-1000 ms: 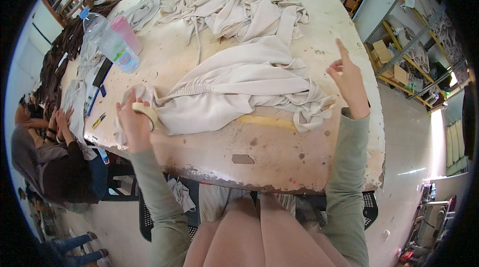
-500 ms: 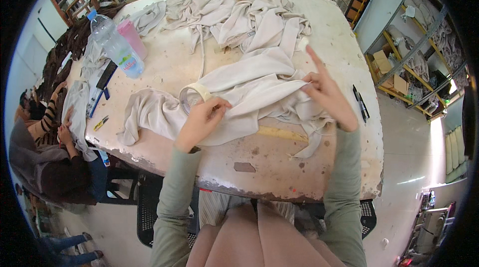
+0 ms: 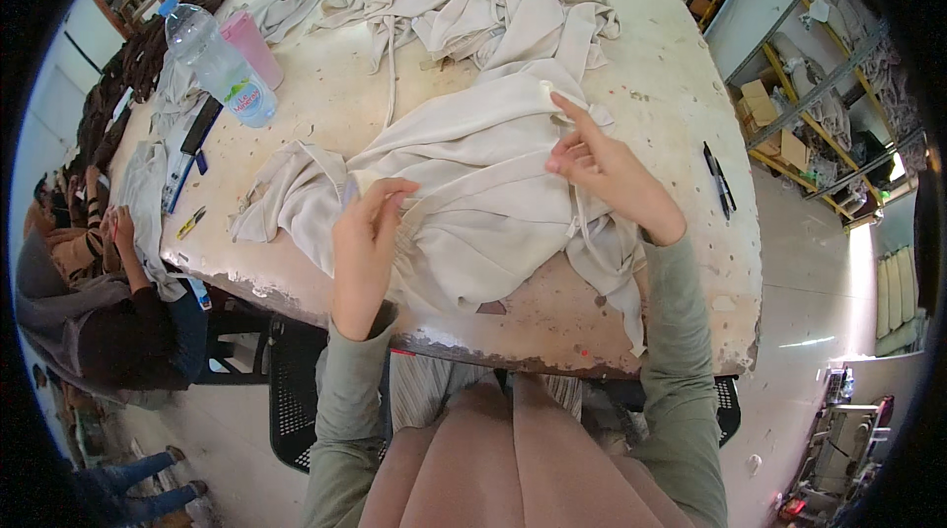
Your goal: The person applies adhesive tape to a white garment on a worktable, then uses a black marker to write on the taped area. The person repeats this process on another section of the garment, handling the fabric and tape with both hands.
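Note:
A cream garment (image 3: pixel 473 193) with soft folds and a gathered part lies across the table in front of me. My left hand (image 3: pixel 363 257) is over its left part, fingers bent around a roll of pale tape (image 3: pixel 353 185), mostly hidden behind them. Above the garment's right side is my right hand (image 3: pixel 612 173), its index finger stretched out and the other fingers loosely bent. A small whitish piece (image 3: pixel 546 90), like tape, shows at that index fingertip. Whether the lower fingertips touch the cloth I cannot tell.
More cream garments (image 3: pixel 473 5) are heaped at the table's far side. To the left stand a plastic bottle (image 3: pixel 222 65), a pink cup (image 3: pixel 254 50), and a yellow cutter (image 3: pixel 191 222). Dark pens (image 3: pixel 719 181) lie at right. Another person (image 3: pixel 109 321) sits at the left edge.
The garment's near part has been spread toward me, covering the yellow strip on the table. My right hand has moved left and lost its pinch on the cloth; my left hand shifted slightly left with the tape.

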Tool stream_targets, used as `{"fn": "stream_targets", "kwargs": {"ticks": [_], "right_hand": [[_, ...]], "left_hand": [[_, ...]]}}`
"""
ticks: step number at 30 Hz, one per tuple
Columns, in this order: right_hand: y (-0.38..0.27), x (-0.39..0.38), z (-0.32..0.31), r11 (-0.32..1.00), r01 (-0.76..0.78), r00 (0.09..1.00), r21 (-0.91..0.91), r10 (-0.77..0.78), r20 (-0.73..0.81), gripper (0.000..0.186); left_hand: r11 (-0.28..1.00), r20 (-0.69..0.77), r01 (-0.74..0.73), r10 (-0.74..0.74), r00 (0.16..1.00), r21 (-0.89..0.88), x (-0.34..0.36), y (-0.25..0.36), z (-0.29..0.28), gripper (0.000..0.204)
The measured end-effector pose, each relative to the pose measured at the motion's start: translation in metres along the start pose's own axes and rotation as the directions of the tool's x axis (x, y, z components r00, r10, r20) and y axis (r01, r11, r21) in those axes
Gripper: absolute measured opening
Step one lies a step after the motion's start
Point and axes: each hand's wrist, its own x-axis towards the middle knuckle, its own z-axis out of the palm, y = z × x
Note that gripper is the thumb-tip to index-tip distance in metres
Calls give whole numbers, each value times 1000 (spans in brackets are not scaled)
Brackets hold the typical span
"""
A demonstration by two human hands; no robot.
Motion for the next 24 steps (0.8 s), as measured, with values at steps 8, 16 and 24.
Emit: {"fn": "stream_targets", "kwargs": {"ticks": [8, 16, 24], "right_hand": [[7, 13, 22, 974, -181, 970, -139, 154, -188, 90], [-57, -7, 9, 889, -35, 995, 457, 75, -69, 86], [-80, -22, -18, 895, -175, 974, 410, 98, 203, 91]], "left_hand": [[977, 161, -95, 127, 979, -193, 26, 21, 56, 18], [922, 201, -43, 129, 971, -386, 32, 60, 53, 22], [733, 55, 230, -256, 965, -640, 11, 65, 9, 16]]}}
